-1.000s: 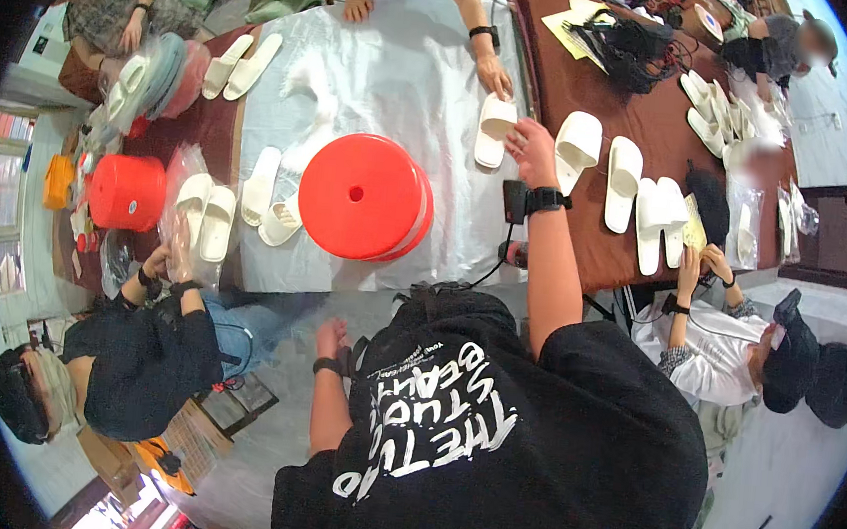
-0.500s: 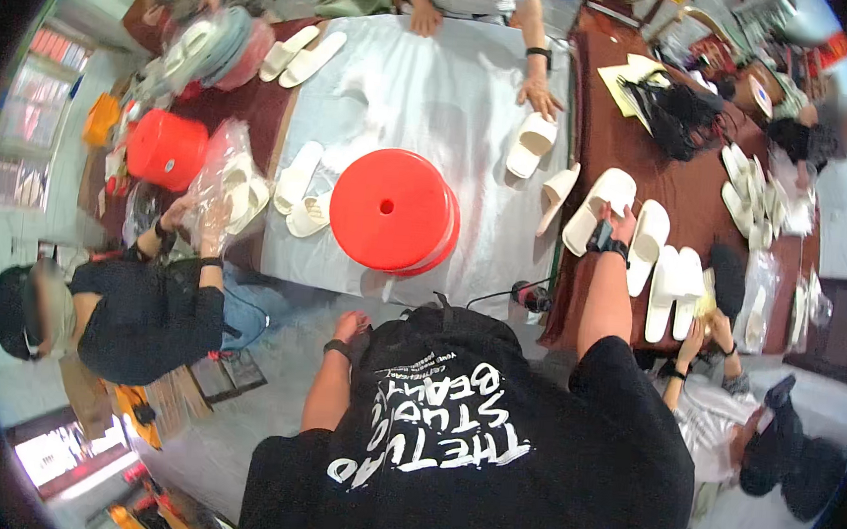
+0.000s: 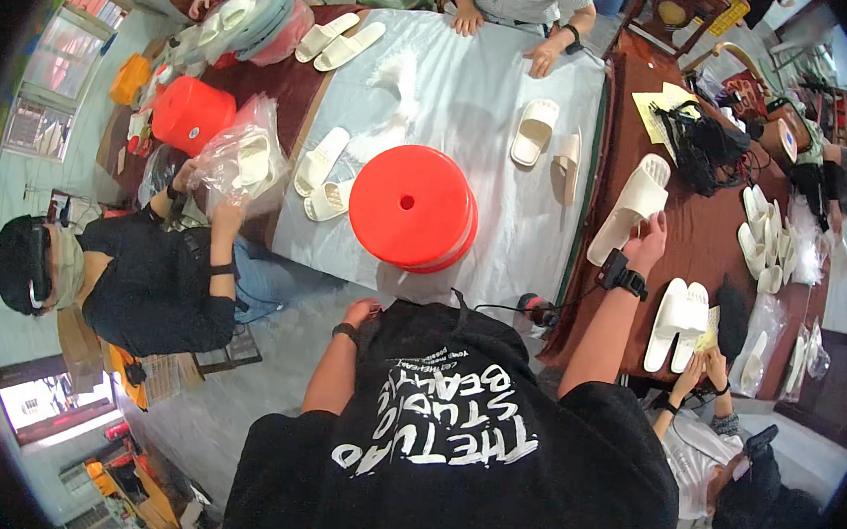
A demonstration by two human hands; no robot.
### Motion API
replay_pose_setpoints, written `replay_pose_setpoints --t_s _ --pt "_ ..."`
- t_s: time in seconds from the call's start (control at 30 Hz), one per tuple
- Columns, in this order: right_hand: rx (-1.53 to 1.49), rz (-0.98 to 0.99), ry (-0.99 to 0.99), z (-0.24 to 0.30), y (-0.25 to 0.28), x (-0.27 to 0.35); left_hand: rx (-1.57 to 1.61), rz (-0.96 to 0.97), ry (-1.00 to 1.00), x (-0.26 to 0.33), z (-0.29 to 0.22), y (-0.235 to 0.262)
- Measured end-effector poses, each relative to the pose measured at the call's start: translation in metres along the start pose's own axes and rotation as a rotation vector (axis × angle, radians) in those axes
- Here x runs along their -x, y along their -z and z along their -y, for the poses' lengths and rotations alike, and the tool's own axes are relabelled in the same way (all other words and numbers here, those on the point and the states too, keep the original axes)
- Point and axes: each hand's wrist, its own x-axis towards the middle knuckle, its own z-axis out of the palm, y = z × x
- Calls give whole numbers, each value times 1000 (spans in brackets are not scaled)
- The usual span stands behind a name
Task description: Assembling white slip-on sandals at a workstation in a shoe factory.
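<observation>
My right hand (image 3: 647, 240) reaches over the brown-covered table on the right. Its fingers are closed on the edge of a white slide slipper (image 3: 632, 203), which is tilted; whether a second slipper is pressed behind it I cannot tell. My left hand (image 3: 363, 311) hangs low beside my black shirt near the table's front edge, fingers loosely bent and nothing visible in them. Nearer than the held slipper lies a pair of white slippers (image 3: 678, 326). Left of it, on the white-covered table, a slipper (image 3: 534, 132) lies flat beside another (image 3: 567, 164) tipped on its side.
A red round stool (image 3: 414, 207) stands mid-table, with slippers (image 3: 322, 161) to its left. Across the table a person's hands (image 3: 542, 57) rest on the cover. At left a co-worker handles a slipper in a plastic bag (image 3: 243, 159); at right another person's hands (image 3: 704, 371) touch yellow paper.
Two slippers lay apart by my right hand; now one slipper shape shows there, gripped and lifted. The person opposite has drawn a hand back from a slipper. The whole view has shifted.
</observation>
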Motion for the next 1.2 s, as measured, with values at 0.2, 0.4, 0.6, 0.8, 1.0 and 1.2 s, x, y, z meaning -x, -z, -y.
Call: replay_pose_setpoints --t_s 0.2,0.4,0.6,0.8,1.0,1.2 --pt "-106 306 35 51 -58 82 13 120 -19 -54 -2 13" --pt "109 707 -9 58 -131 204 -77 161 -266 -79 -19 31" --pt "299 995 -28 17 -170 259 20 30 -75 -30 -40 11" --pt "561 1193 -10 -39 -191 297 -555 46 -653 -57 52 61" --pt "749 1183 -130 -134 -180 300 180 2 38 -47 44 23" --pt "827 1242 -109 -139 -178 311 94 -144 -19 -51 23 13"
